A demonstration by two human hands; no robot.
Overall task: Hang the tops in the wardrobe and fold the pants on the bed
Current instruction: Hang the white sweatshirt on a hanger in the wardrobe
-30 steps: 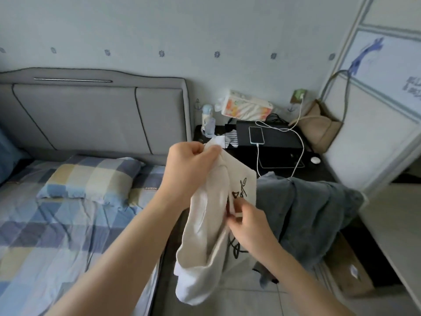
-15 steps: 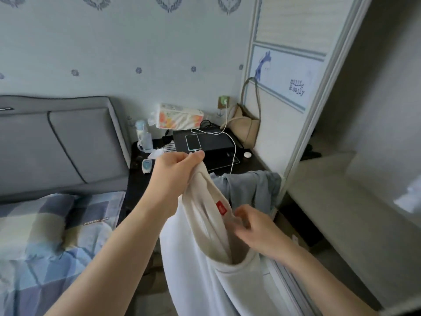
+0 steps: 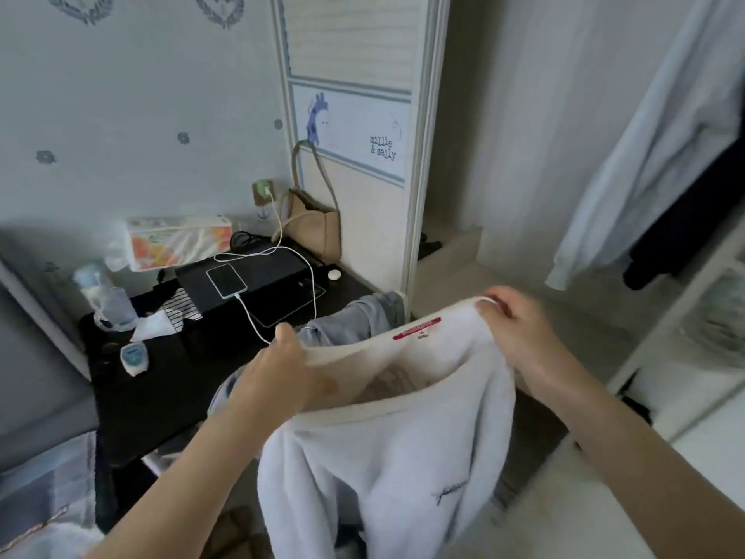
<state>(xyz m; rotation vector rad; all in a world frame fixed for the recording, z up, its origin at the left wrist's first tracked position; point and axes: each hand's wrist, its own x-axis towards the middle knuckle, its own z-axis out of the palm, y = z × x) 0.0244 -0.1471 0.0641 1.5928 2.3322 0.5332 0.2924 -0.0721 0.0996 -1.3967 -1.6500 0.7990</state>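
two hands are in view. the left hand [image 3: 290, 371] is curled round the neckline of one white top [image 3: 387, 449] at its left side, thumb raised above the hem. the right hand [image 3: 520, 336] pinches the same neckline at its right side, fingers bent over the edge. both forearms are extended forward, and the collar is held stretched between the hands in front of the open wardrobe [image 3: 524, 155]. the body of the top hangs down below the hands. one red label [image 3: 417, 328] is seen inside the collar, and one small dark script mark lies on the chest.

just behind the top, one grey-blue garment [image 3: 354, 320] is draped. on the dark counter [image 3: 161, 389] one phone [image 3: 226, 280] is laid on one black box [image 3: 250, 284], with one white cable [image 3: 258, 308] attached. one tissue pack [image 3: 177, 242] and one beige bag [image 3: 318, 227] stand further back. in the wardrobe, one pale shirt [image 3: 645, 155] and one dark garment [image 3: 693, 219] hang at the right.
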